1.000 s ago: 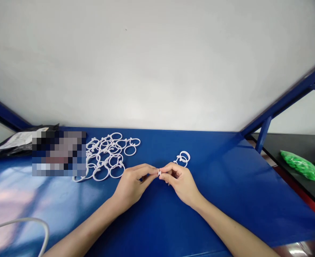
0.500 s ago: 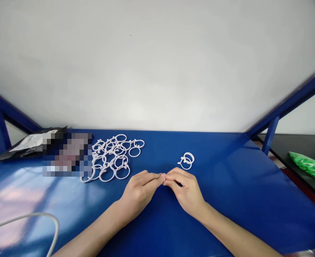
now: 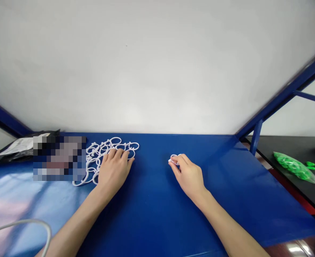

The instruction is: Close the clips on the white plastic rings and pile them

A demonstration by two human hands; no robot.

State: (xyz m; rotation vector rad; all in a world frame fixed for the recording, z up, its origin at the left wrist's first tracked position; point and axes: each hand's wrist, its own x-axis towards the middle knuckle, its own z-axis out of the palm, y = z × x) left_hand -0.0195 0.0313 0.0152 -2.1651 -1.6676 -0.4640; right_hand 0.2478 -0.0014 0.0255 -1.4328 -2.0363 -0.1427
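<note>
A heap of white rings with small knobbed ends [image 3: 115, 140] lies on the blue table, left of centre. Over its near right part rests my left hand [image 3: 114, 169], palm down, fingers stretched out and the thumb apart; the rings beneath it are covered. To the right of centre, my right hand [image 3: 191, 176] has thumb and fingers pinched together on a white ring [image 3: 170, 160]. Part of another white loop shows by those fingertips, and whether it is held or lying on the table I cannot tell.
The blue table [image 3: 152, 221] meets a pale wall [image 3: 157, 71]. At the back left lie a black package [image 3: 13, 150] and a blurred-out object [image 3: 63, 157]. A white cable [image 3: 26, 222] curves at lower left. A bag of green pieces [image 3: 294, 167] lies on a dark surface at right, beside a blue frame [image 3: 256, 134].
My hands have parted from a shared pinch in the middle. The left moved left and opened over the heap; the right moved forward to the separate rings. The camera view shifted slightly.
</note>
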